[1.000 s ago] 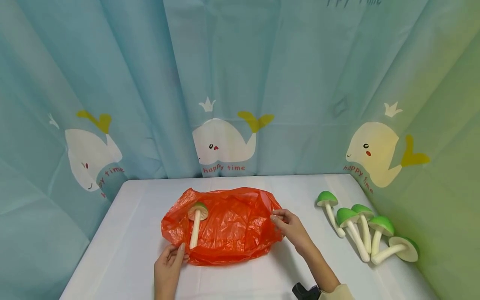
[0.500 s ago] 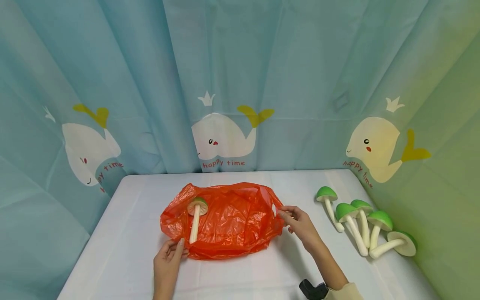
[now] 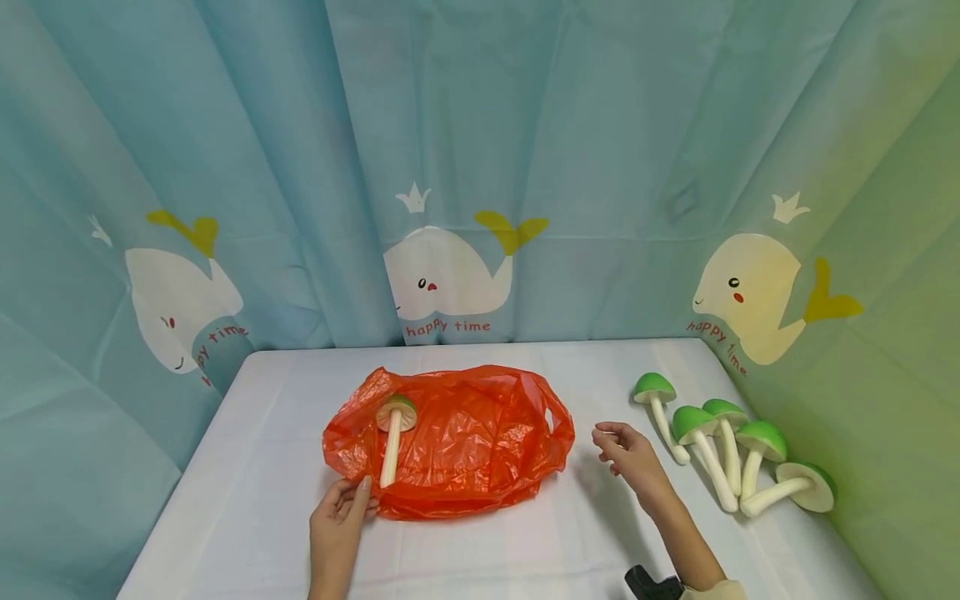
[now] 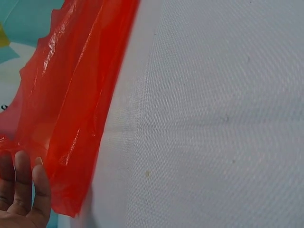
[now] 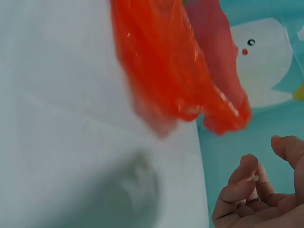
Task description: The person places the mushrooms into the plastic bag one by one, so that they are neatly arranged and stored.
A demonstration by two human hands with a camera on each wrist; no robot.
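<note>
A red plastic bag [image 3: 480,442] lies spread open on the white table. Inside it, toward the left, rests one toy mushroom [image 3: 392,450] with a green cap and a pale stem. At the bag's front left corner my left hand [image 3: 337,517] pinches the edge between thumb and fingers; the left wrist view shows its fingers [image 4: 21,178] against the red film. My right hand [image 3: 630,458] hovers off the bag's right side, fingers loosely bent and nothing in them. In the right wrist view a gap separates that hand [image 5: 261,190] from the bag [image 5: 175,71].
Several more green-capped toy mushrooms [image 3: 708,446] lie in a loose group on the table's right side, beyond my right hand. A curtain [image 3: 600,167] with whale prints hangs behind the table [image 3: 240,467] and along both sides. A black wrist device [image 3: 652,583] sits at my right sleeve.
My right hand has let go of the bag's right handle and moved right, away from it. The left hand stays at the front left edge, and the mushroom in the bag lies as before.
</note>
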